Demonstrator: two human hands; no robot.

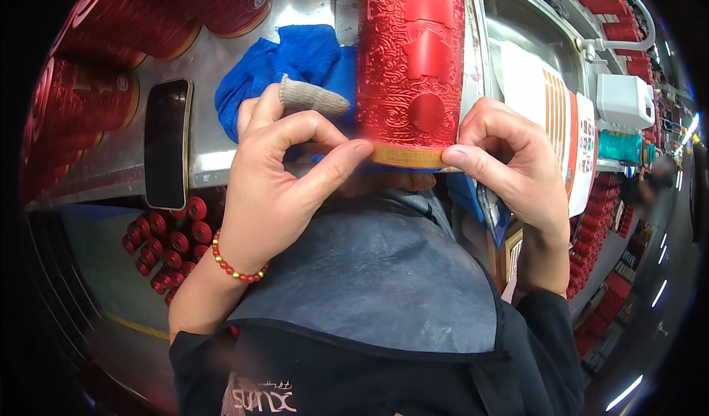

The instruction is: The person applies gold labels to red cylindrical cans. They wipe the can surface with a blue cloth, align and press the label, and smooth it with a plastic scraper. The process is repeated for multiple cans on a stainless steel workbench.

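A red embossed cylinder (436, 54) lies on the metal bench, its near end ringed by a gold-coloured band (408, 157). My left hand (295, 146) pinches the left side of that band between thumb and forefinger; a knitted finger cover (314, 97) sits on one of its other fingers. On the right side of the band, my right hand (509, 150) presses with thumb and curled forefinger. Behind my left hand lies a crumpled blue cloth (292, 58). The cylinder's far end is cut off by the picture's upper edge.
A dark phone (168, 143) lies at the bench's left edge, beside several wrapped red cylinders (88, 95). On the right are a metal basin (528, 21), a printed white sheet (550, 106) and a white plastic jug (626, 100). Several red spools (173, 242) stand below the bench.
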